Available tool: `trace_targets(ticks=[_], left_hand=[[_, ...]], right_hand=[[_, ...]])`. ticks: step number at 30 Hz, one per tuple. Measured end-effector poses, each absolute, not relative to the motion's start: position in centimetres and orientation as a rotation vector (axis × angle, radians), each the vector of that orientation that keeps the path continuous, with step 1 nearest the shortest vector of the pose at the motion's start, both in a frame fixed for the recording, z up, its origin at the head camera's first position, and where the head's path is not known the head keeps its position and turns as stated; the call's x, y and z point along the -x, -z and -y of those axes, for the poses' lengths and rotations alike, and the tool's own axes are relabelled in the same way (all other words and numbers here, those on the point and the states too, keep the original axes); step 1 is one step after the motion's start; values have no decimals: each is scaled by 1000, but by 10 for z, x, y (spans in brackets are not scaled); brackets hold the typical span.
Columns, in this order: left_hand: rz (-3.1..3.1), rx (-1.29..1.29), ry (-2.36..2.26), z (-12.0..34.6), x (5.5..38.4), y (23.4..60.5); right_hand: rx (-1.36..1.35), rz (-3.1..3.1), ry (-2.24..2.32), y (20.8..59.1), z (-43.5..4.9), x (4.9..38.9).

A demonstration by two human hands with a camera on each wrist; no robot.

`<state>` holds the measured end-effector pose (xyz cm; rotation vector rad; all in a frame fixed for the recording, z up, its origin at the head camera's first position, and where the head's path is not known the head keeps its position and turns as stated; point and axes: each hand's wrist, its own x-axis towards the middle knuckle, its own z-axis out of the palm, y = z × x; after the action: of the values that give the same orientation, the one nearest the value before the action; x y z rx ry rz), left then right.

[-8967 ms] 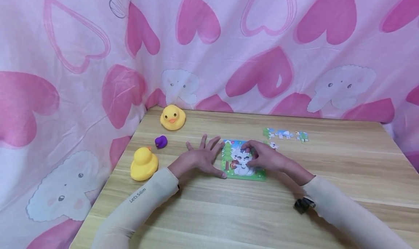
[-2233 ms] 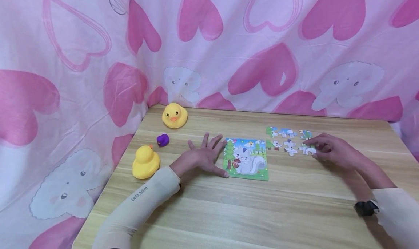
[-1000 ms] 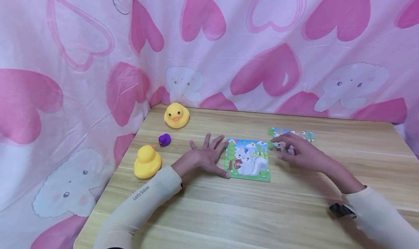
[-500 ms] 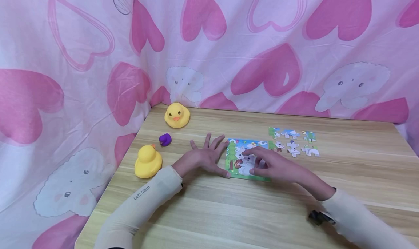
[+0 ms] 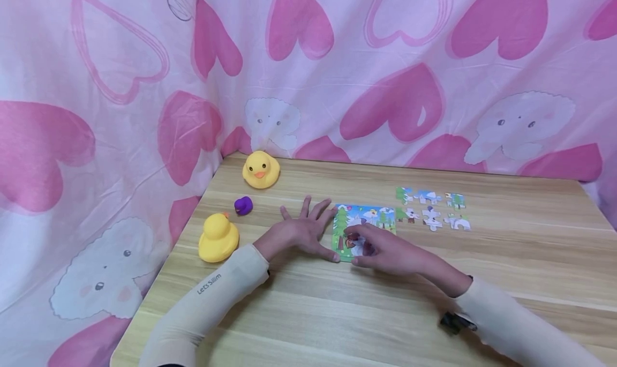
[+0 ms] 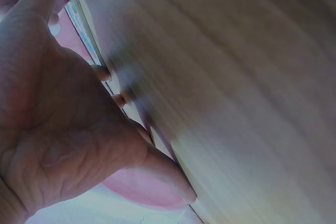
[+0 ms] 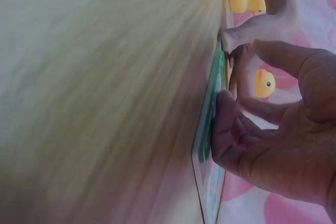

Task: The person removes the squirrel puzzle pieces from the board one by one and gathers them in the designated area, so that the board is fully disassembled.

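A square puzzle board [image 5: 342,222] with a picture of a grey squirrel and trees lies flat on the table. My left hand [image 5: 306,236] rests at its left edge, fingers spread, thumb by the near corner. Over the board's near middle is my right hand [image 5: 385,251], index finger bent down to the picture and thumb held apart. In the right wrist view, the right hand [image 7: 278,135] has some fingers curled against the green near edge, and no loose piece shows between thumb and fingers. The right hand hides the board's lower right part.
Several loose jigsaw pieces [image 5: 432,219] lie in two rows to the right of the board. Left of my left hand sit a small purple duck [image 5: 243,206] and two yellow ducks, one nearer [image 5: 218,238] and one farther [image 5: 261,170]. A pink heart-print curtain [image 5: 390,104] hangs behind the table.
My right hand has come leftward from the loose pieces onto the board, then a little farther toward its middle. The second row of pieces has filled out since the oldest frame. My left hand stays put.
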<state>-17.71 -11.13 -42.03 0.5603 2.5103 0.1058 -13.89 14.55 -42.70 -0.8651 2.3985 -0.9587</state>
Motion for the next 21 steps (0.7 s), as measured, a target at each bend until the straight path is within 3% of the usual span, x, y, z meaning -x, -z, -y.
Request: trace_targets(ticks=[14,21], left_hand=[[-2516,-571,-89,112,178,422],[-2508,-568,-94,112,178,422]], right_hand=[[684,-2534,887,433,-125,152],[723,-2533,842,430,-120,158]])
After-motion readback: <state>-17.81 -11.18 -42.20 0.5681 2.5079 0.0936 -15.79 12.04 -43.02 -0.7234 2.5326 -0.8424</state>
